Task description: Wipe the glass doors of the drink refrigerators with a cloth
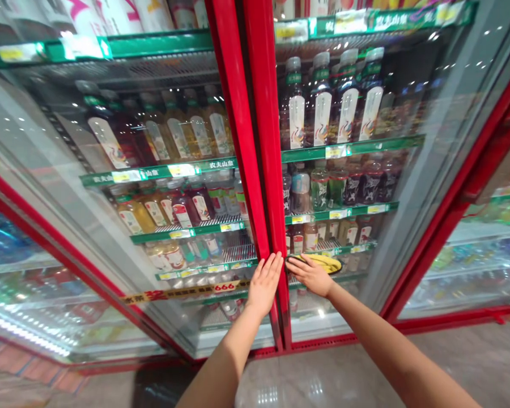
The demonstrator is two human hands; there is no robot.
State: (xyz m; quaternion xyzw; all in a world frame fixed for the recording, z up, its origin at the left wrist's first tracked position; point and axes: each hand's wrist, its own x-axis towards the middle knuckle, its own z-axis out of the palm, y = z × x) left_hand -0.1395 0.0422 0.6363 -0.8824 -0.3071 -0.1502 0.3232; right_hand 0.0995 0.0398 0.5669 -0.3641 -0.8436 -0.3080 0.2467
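Note:
My left hand (pixel 265 283) lies flat on the red door frame (pixel 249 141) in the middle of a glass-fronted drinks fridge, its fingers extended and holding nothing. Just to the right, my right hand (pixel 311 274) rests over a yellow cloth (pixel 329 263) with a dark edge, which is against the glass of the right door (pixel 408 187). The right fingers are stretched out over the cloth's left end, beside the frame. Part of the cloth is hidden under that hand.
Behind the glass, shelves with green edges (pixel 352 148) carry bottles (pixel 322 102). A yellow strip with red lettering (pixel 187 291) crosses the left door. More fridges with red frames stand on both sides. Below is a shiny grey floor (pixel 289 382).

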